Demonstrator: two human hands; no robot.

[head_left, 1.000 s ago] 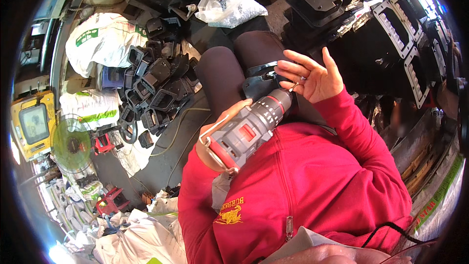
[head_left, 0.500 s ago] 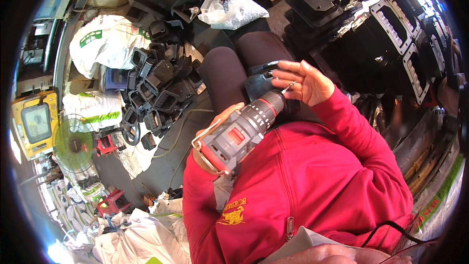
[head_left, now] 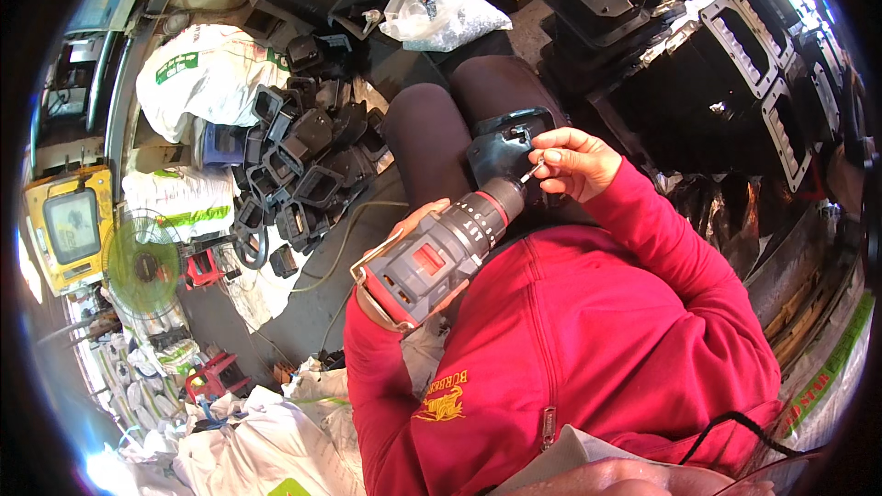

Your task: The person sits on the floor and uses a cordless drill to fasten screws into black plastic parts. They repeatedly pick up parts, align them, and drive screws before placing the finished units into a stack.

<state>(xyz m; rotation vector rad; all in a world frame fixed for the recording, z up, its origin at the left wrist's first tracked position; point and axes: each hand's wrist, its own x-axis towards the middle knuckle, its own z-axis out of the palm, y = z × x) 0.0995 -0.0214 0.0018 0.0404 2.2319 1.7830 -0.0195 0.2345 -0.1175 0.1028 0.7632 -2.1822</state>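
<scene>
A grey and red cordless drill (head_left: 432,253) is gripped in my left hand (head_left: 421,217), its chuck angled up and to the right. From the chuck juts a thin driver bit (head_left: 530,173). My right hand (head_left: 581,162) pinches at the bit's tip with thumb and forefinger; a small metallic piece there, perhaps a screw, is too small to make out surely. Just beyond the chuck, on my thighs, lies a black box-shaped part (head_left: 496,152) with a raised rim and a small catch. The drill's body hides most of my left fingers.
A clear plastic bag (head_left: 446,14) of small hardware sits beyond my knees. Black housings (head_left: 308,161) are heaped on the left, beside a white sack (head_left: 207,83) and a green fan (head_left: 144,266). Large black frames (head_left: 740,46) stand stacked at the right.
The fingers of my right hand have closed from spread to a pinch at the bit's tip. The drill has shifted slightly down and left, and the black part shows more fully.
</scene>
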